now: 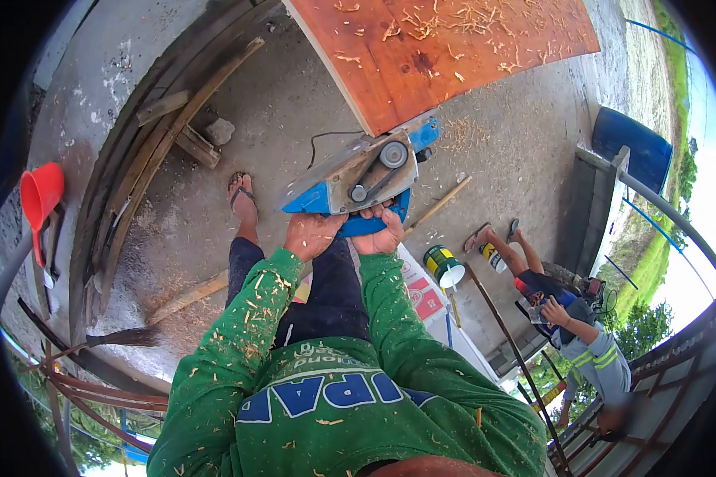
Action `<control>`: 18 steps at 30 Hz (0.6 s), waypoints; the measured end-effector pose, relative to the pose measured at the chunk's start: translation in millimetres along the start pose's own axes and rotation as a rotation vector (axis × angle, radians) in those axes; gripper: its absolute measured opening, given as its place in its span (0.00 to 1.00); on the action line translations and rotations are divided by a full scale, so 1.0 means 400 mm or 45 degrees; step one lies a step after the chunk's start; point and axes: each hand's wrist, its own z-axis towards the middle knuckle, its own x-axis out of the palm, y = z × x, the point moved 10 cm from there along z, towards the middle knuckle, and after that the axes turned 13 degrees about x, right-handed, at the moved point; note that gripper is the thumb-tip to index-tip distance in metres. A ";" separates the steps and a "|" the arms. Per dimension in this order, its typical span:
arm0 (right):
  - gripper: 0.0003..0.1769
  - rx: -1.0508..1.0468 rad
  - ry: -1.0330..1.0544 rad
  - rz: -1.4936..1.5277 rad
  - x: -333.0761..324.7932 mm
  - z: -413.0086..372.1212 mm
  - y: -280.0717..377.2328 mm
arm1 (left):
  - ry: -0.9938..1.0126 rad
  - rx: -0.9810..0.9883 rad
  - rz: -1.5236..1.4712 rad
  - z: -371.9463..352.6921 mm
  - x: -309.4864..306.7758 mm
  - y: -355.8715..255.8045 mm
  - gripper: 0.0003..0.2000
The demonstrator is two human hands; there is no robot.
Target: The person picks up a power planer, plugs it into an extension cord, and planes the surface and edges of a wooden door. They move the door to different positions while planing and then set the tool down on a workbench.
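Both my hands are on a blue and grey electric planer, turned on its side so that its belt and two pulleys face up. My left hand is closed on the planer's blue end and lower edge. Around its blue handle, the fingers of my right hand are wrapped. The far side of the planer is up against the near edge of a reddish-brown wooden board, which has curled shavings scattered over it. More shavings cling to my green sleeves.
Wooden planks lie along the wall at left. A broom and a red funnel-shaped thing are also there. On the right, a person holds a clear cup near a green bucket. A long stick leans there.
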 end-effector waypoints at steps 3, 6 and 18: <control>0.10 -0.010 -0.002 -0.003 0.012 0.007 0.017 | -0.204 0.156 0.043 0.022 -0.012 -0.013 0.13; 0.11 -0.016 0.019 -0.016 0.022 0.019 0.041 | -0.141 0.284 0.266 0.047 0.007 -0.030 0.14; 0.11 -0.052 0.084 -0.136 0.070 0.076 0.267 | -0.022 0.532 0.672 0.229 0.030 -0.244 0.11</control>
